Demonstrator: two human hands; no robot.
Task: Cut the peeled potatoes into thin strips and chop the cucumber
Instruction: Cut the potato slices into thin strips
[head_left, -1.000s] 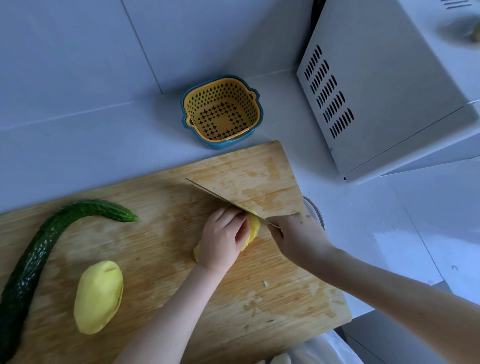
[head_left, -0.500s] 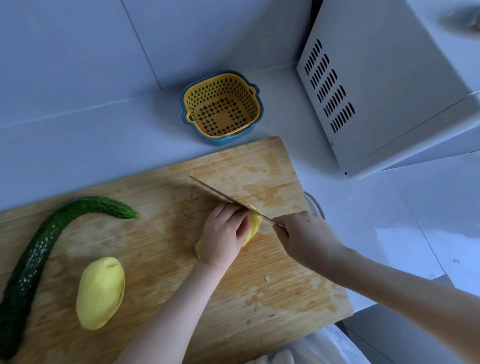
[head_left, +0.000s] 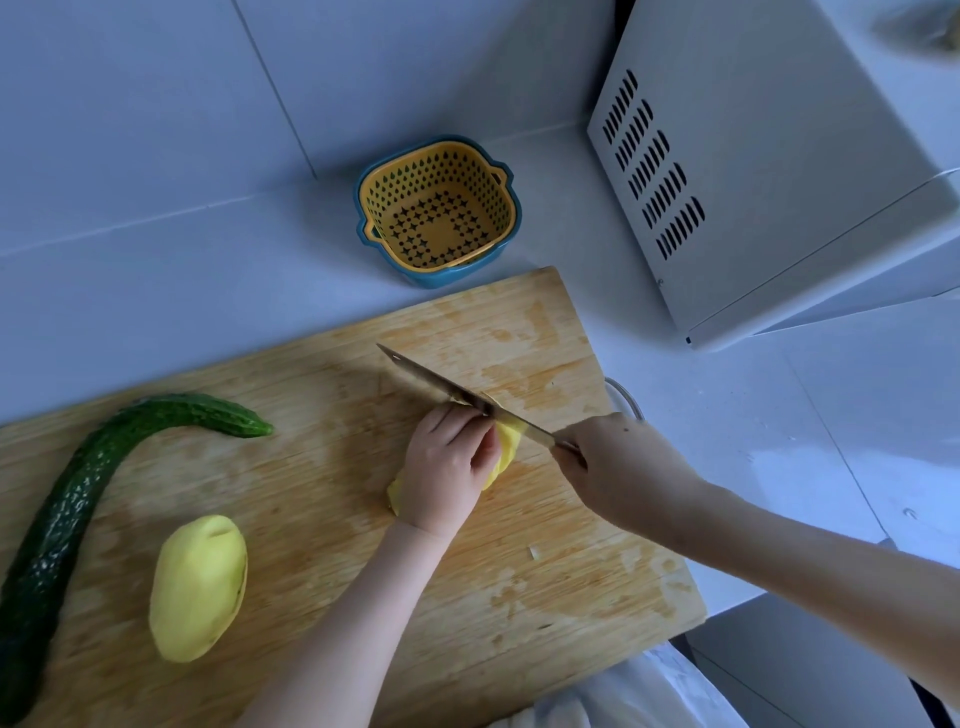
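Note:
On the wooden cutting board (head_left: 322, 509), my left hand (head_left: 447, 465) curls over a peeled yellow potato (head_left: 506, 449) and holds it down. My right hand (head_left: 618, 467) grips the handle of a knife (head_left: 441, 382), whose blade lies edge-on across the potato's right end, just beside my left fingertips. A second peeled potato (head_left: 200, 587) lies whole at the board's lower left. A long curved cucumber (head_left: 78, 499) stretches along the board's left side.
A yellow strainer basket in a blue bowl (head_left: 436, 213) stands on the white counter behind the board. A white microwave (head_left: 779, 156) fills the right rear. A metal rim (head_left: 626, 400) peeks out at the board's right edge. White cloth (head_left: 623, 696) hangs below the board.
The knife blade has turned from nearly flat to edge-on and now sits down on the potato's right end. My left hand stays on the potato. The view has shifted slightly.

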